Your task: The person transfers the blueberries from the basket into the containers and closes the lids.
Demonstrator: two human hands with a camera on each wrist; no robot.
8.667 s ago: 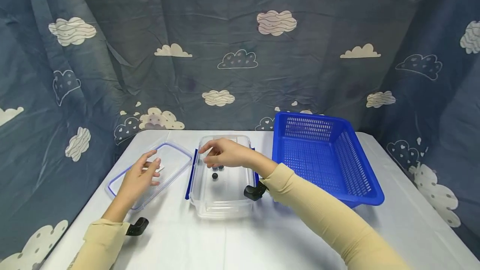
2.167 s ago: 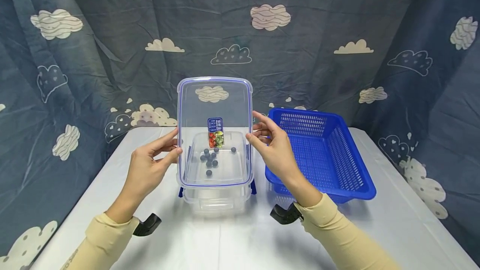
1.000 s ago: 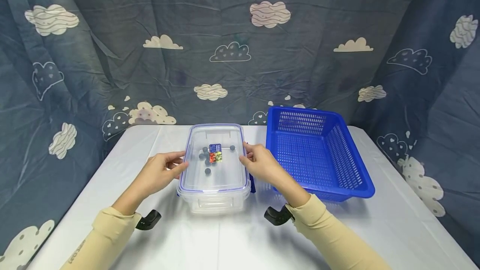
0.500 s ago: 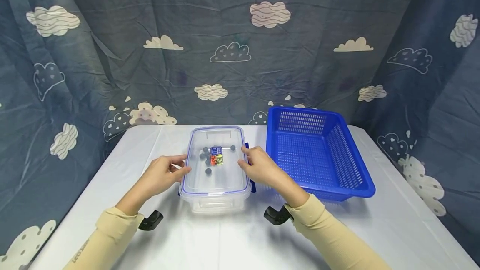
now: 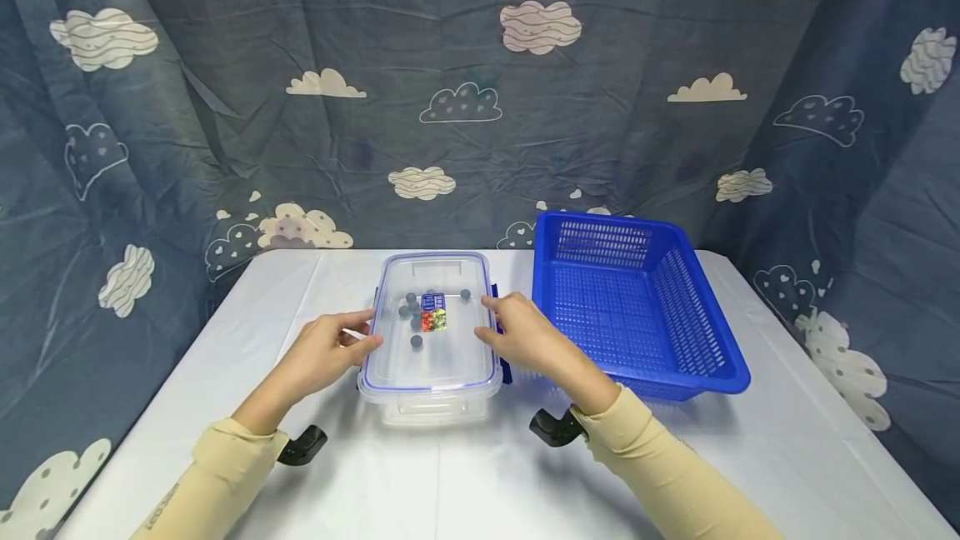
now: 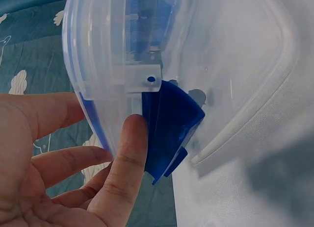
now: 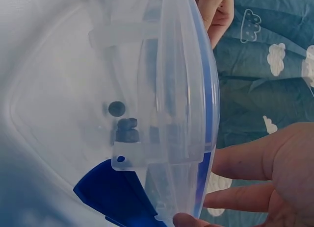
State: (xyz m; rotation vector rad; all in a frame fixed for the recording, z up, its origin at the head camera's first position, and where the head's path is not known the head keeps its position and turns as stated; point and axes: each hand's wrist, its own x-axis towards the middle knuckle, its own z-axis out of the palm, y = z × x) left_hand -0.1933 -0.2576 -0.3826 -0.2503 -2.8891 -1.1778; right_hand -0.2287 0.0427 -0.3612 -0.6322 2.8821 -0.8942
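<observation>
A clear food storage box (image 5: 433, 413) stands in the middle of the table, its clear, blue-sealed lid (image 5: 457, 361) lying flat over the top. Through the lid show several small dark balls (image 5: 416, 342), like blueberries, and a colourful label (image 5: 433, 312) sits on it. My left hand (image 5: 324, 352) holds the lid's left edge, thumb beside a blue latch (image 6: 171, 126) that hangs outward in the left wrist view. At the opposite edge my right hand (image 5: 528, 336) grips the lid between thumb and fingers. Another blue latch (image 7: 113, 192) hangs unfastened in the right wrist view.
A blue perforated plastic basket (image 5: 731, 361) stands to the right of the box, beyond my right hand. White cloth covers the table (image 5: 390, 482). A dark blue curtain with cloud prints (image 5: 465, 215) hangs behind it.
The lid first lay on the table at left. Both hands then held it upright over the box and lowered it flat onto the top. Over the last half second hardly anything moves.
</observation>
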